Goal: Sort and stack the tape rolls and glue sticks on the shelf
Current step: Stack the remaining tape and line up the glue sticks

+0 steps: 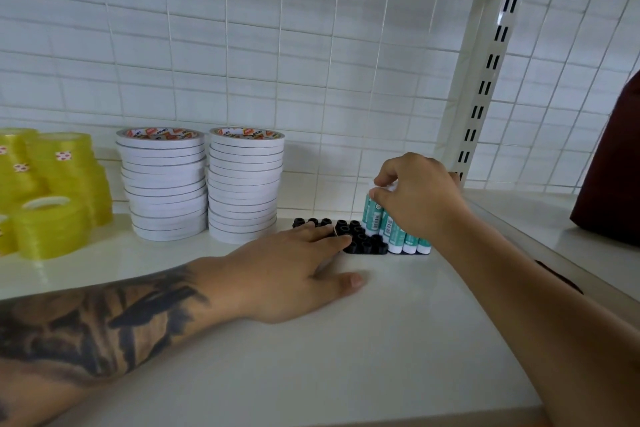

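Several teal-and-white glue sticks [391, 230] stand upright in a black holder tray [363, 241] at the back right of the white shelf [346, 350]. My right hand [415, 194] is over them and pinches the top of one stick in the far row. My left hand [294, 270] lies flat on the shelf, its straight fingers touching the tray's empty black sockets. Two tall stacks of white tape rolls [162, 184] [244, 184] stand to the left, with yellow tape rolls [48, 191] piled at the far left.
A white wire grid wall [277, 45] backs the shelf. A slotted white upright [485, 80] rises at the right. A dark red object [613, 166] sits on the neighbouring shelf at the far right.
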The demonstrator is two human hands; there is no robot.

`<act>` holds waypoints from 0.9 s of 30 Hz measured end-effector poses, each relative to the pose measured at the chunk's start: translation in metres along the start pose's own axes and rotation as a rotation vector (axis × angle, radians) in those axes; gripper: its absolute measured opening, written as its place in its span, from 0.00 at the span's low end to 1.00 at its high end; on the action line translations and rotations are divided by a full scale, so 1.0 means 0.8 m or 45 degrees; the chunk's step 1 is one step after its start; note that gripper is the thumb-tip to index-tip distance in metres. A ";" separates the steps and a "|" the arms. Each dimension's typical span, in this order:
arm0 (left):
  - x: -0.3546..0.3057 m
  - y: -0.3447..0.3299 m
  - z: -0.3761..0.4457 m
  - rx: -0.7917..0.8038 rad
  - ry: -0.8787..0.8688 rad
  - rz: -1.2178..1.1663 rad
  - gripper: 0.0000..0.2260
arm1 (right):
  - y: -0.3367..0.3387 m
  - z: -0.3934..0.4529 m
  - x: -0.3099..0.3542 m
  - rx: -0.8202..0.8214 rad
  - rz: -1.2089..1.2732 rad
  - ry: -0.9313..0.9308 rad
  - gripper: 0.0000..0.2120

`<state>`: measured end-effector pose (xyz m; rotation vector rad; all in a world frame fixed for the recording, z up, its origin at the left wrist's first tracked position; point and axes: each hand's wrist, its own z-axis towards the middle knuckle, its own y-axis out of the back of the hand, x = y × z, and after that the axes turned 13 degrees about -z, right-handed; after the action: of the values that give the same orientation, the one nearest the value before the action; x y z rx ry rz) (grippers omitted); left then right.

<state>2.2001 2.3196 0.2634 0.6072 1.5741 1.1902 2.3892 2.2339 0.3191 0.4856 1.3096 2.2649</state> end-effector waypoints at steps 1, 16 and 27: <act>0.000 0.000 0.000 -0.008 -0.004 0.023 0.34 | 0.000 0.001 0.001 0.004 -0.019 0.005 0.04; -0.008 0.035 -0.055 -0.251 -0.128 0.404 0.32 | 0.022 -0.018 0.005 0.015 -0.061 0.328 0.17; 0.188 0.134 -0.402 -0.517 0.448 0.403 0.36 | 0.085 -0.124 0.266 0.380 0.022 0.927 0.23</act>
<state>1.8330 2.3614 0.2923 0.3994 1.4871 1.8808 2.1470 2.2547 0.3447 -0.2823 2.0024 2.3581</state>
